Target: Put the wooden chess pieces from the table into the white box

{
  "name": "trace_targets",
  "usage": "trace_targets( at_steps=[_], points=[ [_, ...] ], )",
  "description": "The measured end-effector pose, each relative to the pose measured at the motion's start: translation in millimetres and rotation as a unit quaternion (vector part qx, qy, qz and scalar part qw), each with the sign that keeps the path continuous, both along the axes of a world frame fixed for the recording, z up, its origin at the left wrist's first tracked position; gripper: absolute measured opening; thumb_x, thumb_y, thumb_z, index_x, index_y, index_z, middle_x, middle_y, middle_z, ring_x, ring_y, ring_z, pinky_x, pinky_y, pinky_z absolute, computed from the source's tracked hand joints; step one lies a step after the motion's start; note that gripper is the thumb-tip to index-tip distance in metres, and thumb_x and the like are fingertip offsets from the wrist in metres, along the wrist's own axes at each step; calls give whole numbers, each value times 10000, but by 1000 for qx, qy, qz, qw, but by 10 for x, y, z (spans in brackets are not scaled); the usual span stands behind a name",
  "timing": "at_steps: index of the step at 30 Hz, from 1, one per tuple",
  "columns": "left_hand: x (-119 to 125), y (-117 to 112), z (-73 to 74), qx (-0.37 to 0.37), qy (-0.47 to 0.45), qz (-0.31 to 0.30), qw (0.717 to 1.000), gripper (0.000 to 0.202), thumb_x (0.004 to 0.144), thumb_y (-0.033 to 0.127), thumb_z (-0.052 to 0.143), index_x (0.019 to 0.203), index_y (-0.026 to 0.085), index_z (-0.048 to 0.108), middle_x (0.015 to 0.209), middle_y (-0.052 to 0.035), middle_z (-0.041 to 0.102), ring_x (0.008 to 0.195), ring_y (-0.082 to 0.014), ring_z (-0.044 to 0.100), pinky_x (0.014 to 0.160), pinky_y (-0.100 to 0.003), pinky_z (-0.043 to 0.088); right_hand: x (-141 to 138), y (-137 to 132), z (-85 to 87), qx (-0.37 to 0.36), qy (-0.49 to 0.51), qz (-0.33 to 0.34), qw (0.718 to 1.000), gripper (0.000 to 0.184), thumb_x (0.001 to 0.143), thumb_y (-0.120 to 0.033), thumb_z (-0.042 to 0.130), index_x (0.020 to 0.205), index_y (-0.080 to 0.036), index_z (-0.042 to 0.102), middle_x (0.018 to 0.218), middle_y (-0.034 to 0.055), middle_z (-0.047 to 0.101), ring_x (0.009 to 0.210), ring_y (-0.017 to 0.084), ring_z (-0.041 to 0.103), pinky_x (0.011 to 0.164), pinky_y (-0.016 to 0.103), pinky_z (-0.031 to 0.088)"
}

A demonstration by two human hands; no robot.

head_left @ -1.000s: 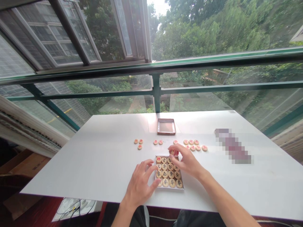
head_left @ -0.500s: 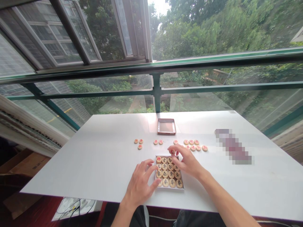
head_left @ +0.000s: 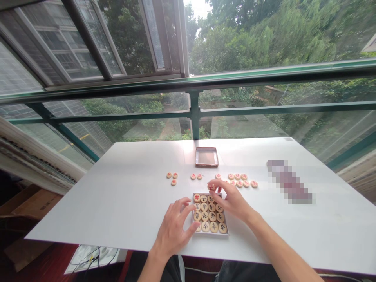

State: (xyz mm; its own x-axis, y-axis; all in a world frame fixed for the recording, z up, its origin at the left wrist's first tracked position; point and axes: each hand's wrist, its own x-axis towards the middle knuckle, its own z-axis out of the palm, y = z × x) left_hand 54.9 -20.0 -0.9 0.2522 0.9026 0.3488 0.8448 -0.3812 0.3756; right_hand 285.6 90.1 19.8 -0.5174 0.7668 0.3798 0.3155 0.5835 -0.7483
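My right hand [head_left: 233, 199] pinches a round wooden Chinese chess piece [head_left: 210, 187] with a red character between thumb and fingers, just above the far edge of a shallow white box [head_left: 212, 234]. Rows of chess pieces fill the box. Most carry black characters, and a red-marked piece [head_left: 197, 198] sits in its far left corner. My left hand [head_left: 174, 224] rests at the box's left side with fingers apart and curved, the fingertips over or against that edge. The thumb partly covers the near left piece. Part of the right-hand column is hidden by my right hand.
Beyond the box lie loose red-marked pieces: a cluster [head_left: 174, 182] at left, a pair [head_left: 196, 176], one single [head_left: 218, 176], and two rows at right [head_left: 239, 183]. A shallow rectangular lid or tray [head_left: 206, 165] stands farther back. A blurred object [head_left: 289, 182] lies right on the white table [head_left: 117, 203].
My right hand has shifted the held red piece slightly left and tilted it. The left hand and the box have stayed in place.
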Motion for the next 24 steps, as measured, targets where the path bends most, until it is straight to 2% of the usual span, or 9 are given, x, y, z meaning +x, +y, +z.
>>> trace_targets(
  at_steps=[5, 11, 24],
  points=[
    [1, -2, 0, -9, -6, -1, 1000, 312, 957, 428, 531, 1201, 239, 583, 1285, -112, 535, 1115, -277, 556, 907, -437, 509, 5, -4, 4, -13, -10, -7, 1000, 206, 951, -256, 554, 1154, -260, 595, 1015, 39, 684, 819, 168, 613, 722, 304, 535],
    [3, -5, -6, -12, -9, -6, 1000, 313, 962, 428, 524, 1203, 234, 576, 1285, -117, 529, 1113, -278, 553, 917, -449, 502, 5, -9, 21, 2, -4, -4, 1000, 218, 946, -247, 550, 1158, -250, 601, 1001, 47, 688, 820, 170, 615, 736, 315, 546],
    [2, -1, -16, -6, -6, -5, 1000, 321, 955, 427, 534, 1205, 230, 581, 1279, -118, 532, 1116, -279, 558, 921, -453, 505, 18, 9, 3, 16, 6, 7, 1000, 142, 992, -243, 495, 1064, -247, 617, 977, 47, 684, 797, 171, 616, 736, 323, 539]
  ],
)
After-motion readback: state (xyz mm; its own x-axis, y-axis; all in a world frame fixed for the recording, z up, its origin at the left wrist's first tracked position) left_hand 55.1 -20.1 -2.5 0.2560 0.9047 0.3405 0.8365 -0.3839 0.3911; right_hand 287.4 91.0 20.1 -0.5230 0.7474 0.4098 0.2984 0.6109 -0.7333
